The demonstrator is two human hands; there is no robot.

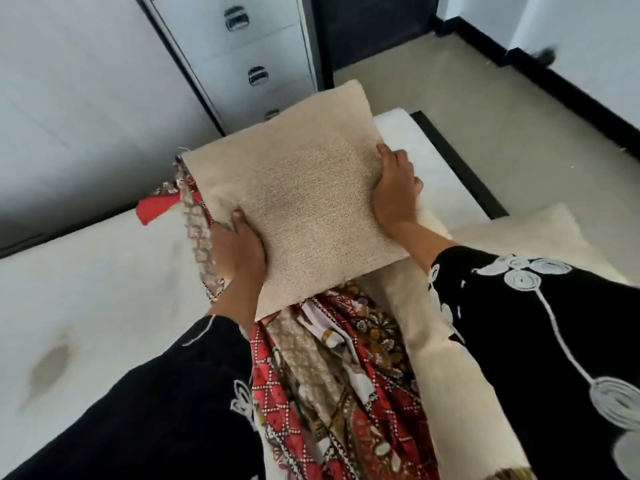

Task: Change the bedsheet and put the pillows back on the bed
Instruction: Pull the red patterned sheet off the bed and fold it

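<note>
A square beige woven pillow [304, 188] is held in front of me above the bare white mattress [104, 289]. My left hand [239, 249] grips its lower left edge, thumb on top. My right hand [394, 188] grips its right edge, fingers curled over the face. A red patterned cloth [332, 386] hangs bunched beneath the pillow and runs down between my arms; its upper end shows at the pillow's left side. Another cream pillow [519, 233] lies on the bed to the right, partly hidden by my right sleeve.
The mattress carries grey stains [52, 365] at the left. A grey metal drawer cabinet [239, 64] stands against the white wall beyond the bed. Beige floor [502, 109] opens to the right, past the bed's dark frame edge [460, 168].
</note>
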